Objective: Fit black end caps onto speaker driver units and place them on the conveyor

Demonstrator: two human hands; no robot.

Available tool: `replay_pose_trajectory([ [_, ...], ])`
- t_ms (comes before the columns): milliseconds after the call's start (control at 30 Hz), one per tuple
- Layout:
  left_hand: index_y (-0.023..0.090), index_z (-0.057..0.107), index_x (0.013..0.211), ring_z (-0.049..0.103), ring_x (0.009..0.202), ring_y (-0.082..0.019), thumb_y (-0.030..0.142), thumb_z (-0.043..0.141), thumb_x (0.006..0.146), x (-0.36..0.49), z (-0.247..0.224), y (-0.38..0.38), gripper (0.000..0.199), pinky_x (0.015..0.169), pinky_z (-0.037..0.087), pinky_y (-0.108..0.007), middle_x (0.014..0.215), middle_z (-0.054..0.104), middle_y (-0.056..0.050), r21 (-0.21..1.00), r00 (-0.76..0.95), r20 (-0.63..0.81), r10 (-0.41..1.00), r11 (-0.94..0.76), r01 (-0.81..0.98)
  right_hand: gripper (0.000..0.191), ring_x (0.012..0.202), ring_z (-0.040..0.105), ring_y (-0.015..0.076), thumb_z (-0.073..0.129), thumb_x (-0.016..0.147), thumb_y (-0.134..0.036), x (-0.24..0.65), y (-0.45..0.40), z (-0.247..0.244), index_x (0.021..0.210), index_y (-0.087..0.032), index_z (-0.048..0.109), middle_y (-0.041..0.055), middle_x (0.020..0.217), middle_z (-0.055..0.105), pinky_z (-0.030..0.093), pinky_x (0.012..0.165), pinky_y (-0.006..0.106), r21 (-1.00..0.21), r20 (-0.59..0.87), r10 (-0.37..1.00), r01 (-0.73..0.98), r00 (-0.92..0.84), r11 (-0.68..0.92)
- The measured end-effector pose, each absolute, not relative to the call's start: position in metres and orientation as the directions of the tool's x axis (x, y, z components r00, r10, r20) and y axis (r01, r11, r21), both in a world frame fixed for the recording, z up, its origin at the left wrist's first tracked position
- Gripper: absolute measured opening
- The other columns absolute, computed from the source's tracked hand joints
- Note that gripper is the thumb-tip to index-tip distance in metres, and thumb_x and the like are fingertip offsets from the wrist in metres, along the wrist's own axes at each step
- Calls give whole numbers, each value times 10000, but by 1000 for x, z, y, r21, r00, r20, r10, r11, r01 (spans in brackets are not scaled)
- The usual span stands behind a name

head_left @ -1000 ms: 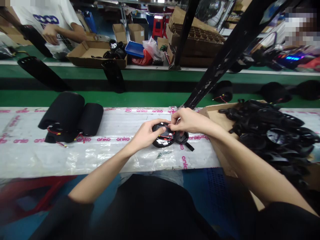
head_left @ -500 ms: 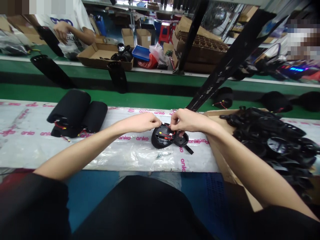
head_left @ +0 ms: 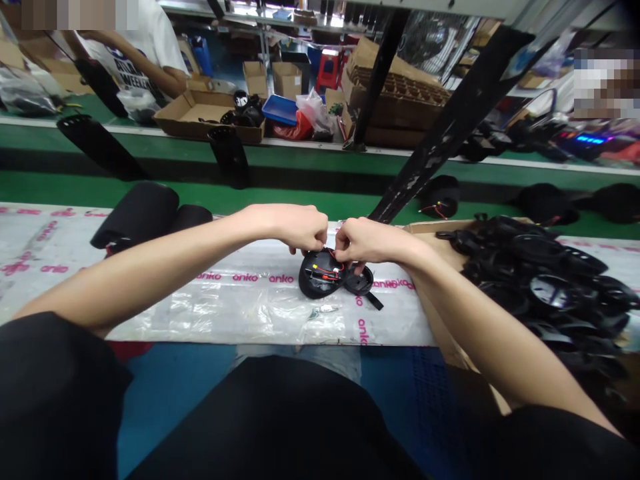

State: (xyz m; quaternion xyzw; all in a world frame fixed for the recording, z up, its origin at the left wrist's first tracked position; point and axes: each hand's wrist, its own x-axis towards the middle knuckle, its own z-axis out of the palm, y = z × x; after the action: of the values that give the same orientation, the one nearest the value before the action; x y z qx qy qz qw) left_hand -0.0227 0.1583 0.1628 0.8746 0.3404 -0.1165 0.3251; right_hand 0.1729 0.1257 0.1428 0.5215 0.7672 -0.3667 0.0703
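A black cylindrical case (head_left: pixel 316 288) stands on the wrapped bench with its open end up. Inside it run red and black wires (head_left: pixel 327 274) with a yellow and a red plug. Over its far rim my left hand (head_left: pixel 304 228) is closed in a pinch, a small white wire connector just showing at the fingertips. My right hand (head_left: pixel 364 241) pinches a red wire beside it, fingers bent down. Beneath the right fingers a round black end cap (head_left: pixel 359 281) with a short strap (head_left: pixel 375 301) lies against the case. The fingertips are partly hidden.
Black cylinders (head_left: pixel 137 212) lie at left, partly behind my left forearm. At right a cardboard box (head_left: pixel 423 229) is heaped with black plastic parts (head_left: pixel 537 280). Behind the bench runs a green belt (head_left: pixel 280 193) carrying more cylinders. A black post (head_left: pixel 430 157) slants above; a person stands across.
My left hand has shifted right and slightly up, turning over the case's far rim. The right hand stays close to where it was. Across the line, the other person's arm has lifted.
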Motion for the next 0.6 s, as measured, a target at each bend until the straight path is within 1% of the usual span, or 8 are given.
replay_pose_trajectory([
  [100, 188, 720, 673, 550, 449, -152, 209, 612, 840, -26, 157, 157, 200, 529, 319, -301, 521, 631, -3, 412, 785, -368, 498, -670, 618, 97, 578, 793, 210, 708, 832, -232, 172, 126, 145, 741, -218, 676, 18, 754, 817, 539, 544, 256, -471, -515, 733, 861, -445, 191],
  [167, 181, 746, 690, 506, 460, -152, 223, 623, 840, -24, 155, 156, 198, 532, 297, -315, 522, 619, -13, 327, 815, -320, 483, -751, 573, 121, 583, 797, 210, 693, 838, -242, 172, 126, 146, 724, -217, 660, 15, 727, 806, 528, 525, 244, -456, -515, 731, 865, -448, 208],
  [267, 163, 808, 769, 495, 485, -160, 231, 683, 823, -13, 158, 153, 152, 546, 301, -329, 574, 654, -41, 185, 832, -290, 473, -825, 533, 174, 587, 801, 216, 674, 843, -238, 171, 126, 147, 679, -219, 620, 17, 678, 783, 513, 503, 235, -442, -498, 739, 866, -454, 234],
  [333, 156, 833, 832, 511, 493, -165, 246, 726, 808, -3, 161, 152, 142, 543, 310, -331, 615, 677, -56, 113, 824, -296, 483, -839, 532, 165, 598, 805, 218, 672, 840, -225, 171, 125, 148, 682, -217, 622, 24, 692, 790, 517, 506, 232, -443, -496, 738, 864, -458, 239],
  [400, 162, 845, 863, 526, 497, -166, 271, 750, 797, 5, 162, 151, 159, 535, 317, -327, 634, 682, -60, 84, 820, -291, 493, -841, 535, 117, 593, 801, 213, 679, 845, -227, 172, 125, 149, 731, -212, 656, 33, 761, 817, 533, 516, 237, -457, -501, 734, 861, -458, 225],
  [500, 176, 862, 909, 569, 528, -171, 282, 737, 819, 9, 159, 154, 187, 549, 344, -322, 668, 710, -66, 89, 825, -284, 488, -844, 530, 92, 565, 782, 197, 690, 875, -261, 173, 123, 149, 803, -204, 698, 49, 859, 846, 563, 546, 253, -480, -504, 738, 856, -448, 193],
  [600, 176, 876, 982, 628, 592, -199, 236, 732, 835, 7, 154, 158, 215, 586, 376, -332, 743, 761, -85, 99, 850, -284, 444, -868, 486, 120, 563, 772, 199, 692, 877, -257, 172, 122, 147, 774, -197, 697, 58, 817, 834, 553, 532, 256, -481, -496, 755, 860, -429, 173],
])
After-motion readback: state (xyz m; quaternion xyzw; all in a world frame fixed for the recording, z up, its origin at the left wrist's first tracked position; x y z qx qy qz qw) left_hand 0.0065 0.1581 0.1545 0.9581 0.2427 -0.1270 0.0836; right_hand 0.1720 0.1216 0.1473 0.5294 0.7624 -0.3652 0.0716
